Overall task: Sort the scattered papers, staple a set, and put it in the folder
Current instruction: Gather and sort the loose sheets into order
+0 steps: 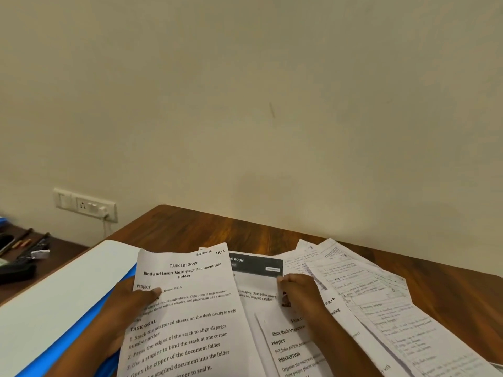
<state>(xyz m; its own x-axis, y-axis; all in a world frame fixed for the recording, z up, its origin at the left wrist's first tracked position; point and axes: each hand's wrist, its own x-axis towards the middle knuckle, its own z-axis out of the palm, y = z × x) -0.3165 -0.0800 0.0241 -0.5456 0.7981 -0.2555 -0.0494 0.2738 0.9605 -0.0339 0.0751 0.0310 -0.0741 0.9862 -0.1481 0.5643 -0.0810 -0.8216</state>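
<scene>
Two hands are in view over a brown wooden worktop that stands against a plain cream wall. The left hand holds one printed sheet headed "TASK ID: 3649", its thumb curled over the sheet's left edge onto the print and its fingers hidden behind the paper. The right hand rests on the spread of papers with its fingers curled, fingertips at the top edge of a printed page; whether it actually pinches a page cannot be told. Under and beside that hand lie at least two more printed pages: one with a dark header band reading "ROOM", and one titled "Shoe Rack" lower down. To the right, a fan of handwritten sheets overlaps itself, at least three of them, though their exact count is unclear. One blue folder lies at the left of the worktop, partly beneath the held sheet, with a white sheet or flap lying on top of it. One white switch-and-socket plate is fixed to the wall at the left, with a plug and cord in it. A second, darker surface at the far left carries several pens or pencils and other dark items too small to identify.
</scene>
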